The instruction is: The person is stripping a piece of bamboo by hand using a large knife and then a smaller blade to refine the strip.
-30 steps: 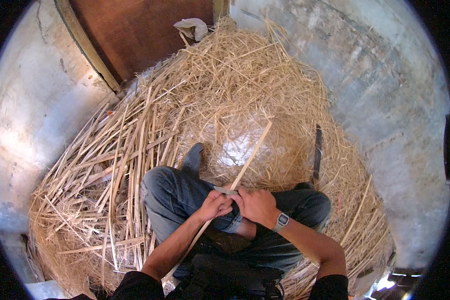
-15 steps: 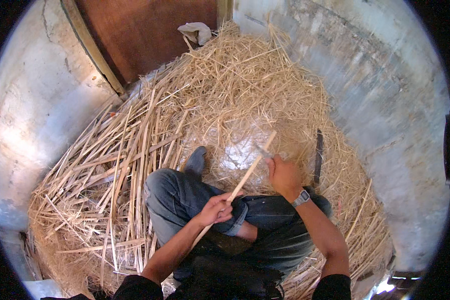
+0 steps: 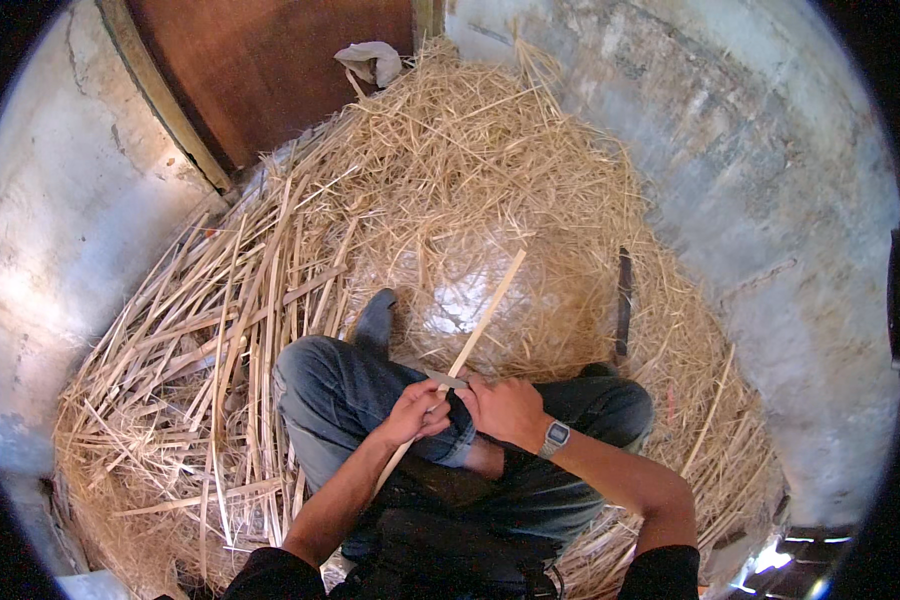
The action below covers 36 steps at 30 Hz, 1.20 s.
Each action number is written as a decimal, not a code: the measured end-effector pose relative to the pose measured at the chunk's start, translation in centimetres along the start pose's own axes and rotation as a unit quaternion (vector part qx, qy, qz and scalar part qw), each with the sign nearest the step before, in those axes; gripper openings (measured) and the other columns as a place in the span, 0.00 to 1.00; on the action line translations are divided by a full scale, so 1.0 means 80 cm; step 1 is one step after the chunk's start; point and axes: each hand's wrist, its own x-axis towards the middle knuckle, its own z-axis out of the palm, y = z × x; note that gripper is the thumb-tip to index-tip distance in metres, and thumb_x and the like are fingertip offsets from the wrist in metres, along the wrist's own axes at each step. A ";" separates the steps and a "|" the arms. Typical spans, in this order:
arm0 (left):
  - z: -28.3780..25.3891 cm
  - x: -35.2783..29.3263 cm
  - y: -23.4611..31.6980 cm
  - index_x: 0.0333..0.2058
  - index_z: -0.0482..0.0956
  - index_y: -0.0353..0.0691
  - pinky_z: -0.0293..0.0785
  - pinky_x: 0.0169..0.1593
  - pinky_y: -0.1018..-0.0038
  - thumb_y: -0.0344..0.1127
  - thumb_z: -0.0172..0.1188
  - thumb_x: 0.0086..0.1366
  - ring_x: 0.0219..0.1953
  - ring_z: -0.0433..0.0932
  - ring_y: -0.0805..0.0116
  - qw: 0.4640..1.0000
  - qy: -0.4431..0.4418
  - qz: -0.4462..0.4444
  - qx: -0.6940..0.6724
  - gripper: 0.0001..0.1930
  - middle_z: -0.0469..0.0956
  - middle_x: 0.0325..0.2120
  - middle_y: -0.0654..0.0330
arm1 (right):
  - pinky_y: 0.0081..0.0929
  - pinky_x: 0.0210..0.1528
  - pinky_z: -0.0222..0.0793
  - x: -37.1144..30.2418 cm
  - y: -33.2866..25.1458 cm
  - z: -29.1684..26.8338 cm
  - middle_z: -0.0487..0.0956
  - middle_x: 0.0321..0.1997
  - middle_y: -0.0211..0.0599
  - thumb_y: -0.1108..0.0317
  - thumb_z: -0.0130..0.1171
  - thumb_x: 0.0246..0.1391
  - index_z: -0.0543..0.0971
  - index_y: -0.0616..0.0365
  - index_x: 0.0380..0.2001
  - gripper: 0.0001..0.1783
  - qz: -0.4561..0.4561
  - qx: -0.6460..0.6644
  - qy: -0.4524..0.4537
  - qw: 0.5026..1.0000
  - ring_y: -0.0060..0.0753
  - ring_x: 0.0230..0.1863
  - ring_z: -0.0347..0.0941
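Observation:
My left hand (image 3: 417, 413) is closed round a pale split-bamboo strip (image 3: 490, 308), which slants from my lap up and away to the right. In my right hand (image 3: 506, 408) is a small knife (image 3: 446, 379); its handle is hidden in the fingers. The blade lies across the strip, just beyond my left fingers. Both hands are close together over my crossed legs. The strip's far end stands out over the shavings, while its near end passes under my left forearm.
Loose bamboo shavings (image 3: 490, 150) cover the floor in a heap. Long split strips (image 3: 235, 340) lie piled at the left. A dark flat bar (image 3: 624, 300) rests at the right. Worn walls (image 3: 730, 150) and a brown door (image 3: 280, 70) with a pale crumpled bag (image 3: 375, 62) enclose the space.
My right hand has drawn the knife along the strip, from near its far end down toward my left hand. My left hand keeps its hold on the strip.

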 end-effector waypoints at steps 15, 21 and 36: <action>0.007 -0.001 -0.001 0.67 0.58 0.38 0.52 0.18 0.82 0.29 0.40 0.69 0.12 0.50 0.81 0.997 -0.046 0.000 0.064 0.27 0.54 0.13 0.71 | 0.49 0.33 0.72 0.047 0.219 -0.086 0.78 0.27 0.54 0.56 0.42 0.67 0.80 0.59 0.33 0.22 0.196 0.030 0.241 0.950 0.61 0.31 0.75; 0.005 0.003 0.002 0.66 0.60 0.38 0.50 0.16 0.83 0.37 0.48 0.70 0.11 0.51 0.83 0.999 -0.021 -0.014 0.047 0.27 0.54 0.12 0.73 | 0.35 0.31 0.71 0.019 0.040 -0.096 0.79 0.29 0.48 0.67 0.55 0.60 0.77 0.57 0.48 0.14 0.076 0.236 0.208 0.946 0.45 0.27 0.75; -0.044 0.003 -0.044 0.55 0.71 0.39 0.61 0.18 0.83 0.34 0.49 0.68 0.17 0.66 0.82 0.971 0.151 0.015 0.187 0.18 0.70 0.20 0.70 | 0.24 0.20 0.64 -0.004 -0.141 -0.354 0.77 0.22 0.36 0.78 0.53 0.43 0.59 0.65 0.60 0.36 -0.136 0.593 -0.126 0.784 0.28 0.20 0.74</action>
